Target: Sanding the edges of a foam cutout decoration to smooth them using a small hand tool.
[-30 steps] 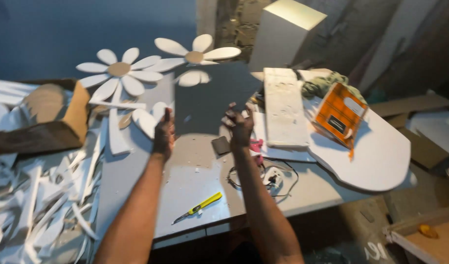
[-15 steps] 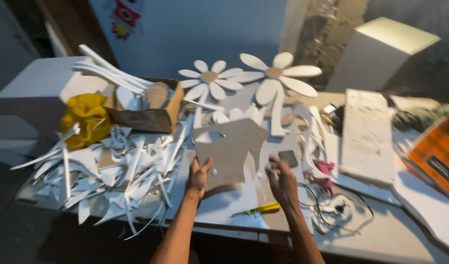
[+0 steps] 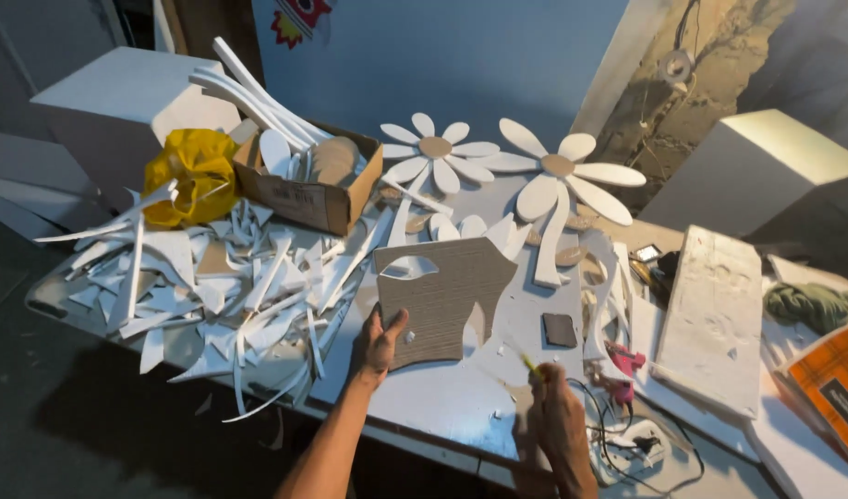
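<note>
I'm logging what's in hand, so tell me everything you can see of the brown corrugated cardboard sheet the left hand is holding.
The brown corrugated cardboard sheet is flat and roughly square, with fine ribs across its face. A petal-shaped hole is cut near its upper left, and a curved piece is cut away from its lower right edge. It is lifted at a slight tilt over the white worktable, in front of white foam scraps. The left hand grips its lower left corner, thumb on the face. Nothing else visibly touches it.

Two white daisy cutouts (image 3: 498,166) lean on the blue wall. A cardboard box (image 3: 308,189) stands near a yellow bag (image 3: 195,176). Many white scraps (image 3: 212,286) cover the left of the table (image 3: 424,397). A small dark square (image 3: 560,330) lies near a long white slab (image 3: 715,314).
</note>
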